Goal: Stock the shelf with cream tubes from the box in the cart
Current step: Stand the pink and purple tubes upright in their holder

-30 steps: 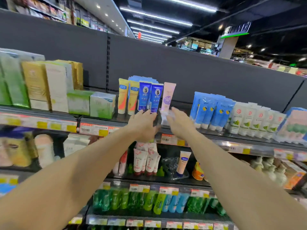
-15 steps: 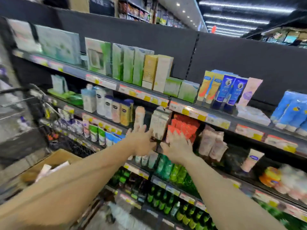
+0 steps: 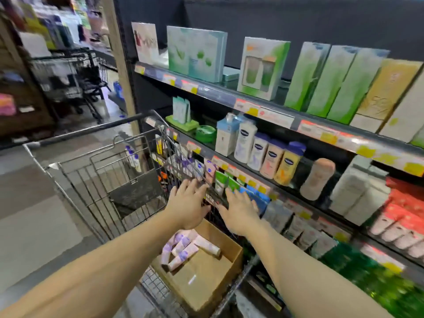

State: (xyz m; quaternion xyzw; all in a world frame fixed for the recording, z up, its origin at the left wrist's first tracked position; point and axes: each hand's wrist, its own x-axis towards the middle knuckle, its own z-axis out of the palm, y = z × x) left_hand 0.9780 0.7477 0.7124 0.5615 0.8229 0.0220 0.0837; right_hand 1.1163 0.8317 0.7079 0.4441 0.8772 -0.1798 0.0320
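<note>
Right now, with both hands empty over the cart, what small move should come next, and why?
Probably lower the left hand into the box and take a cream tube. Both hands are open and hold nothing, the right hand too, and tubes lie loose in the box just below.

Single head view, wide-angle. Looks forward and down past both forearms, close over the cart point(image 3: 96, 180) and its box point(image 3: 220, 267). Shelf point(image 3: 286, 115) runs off along the right side, near.
</note>
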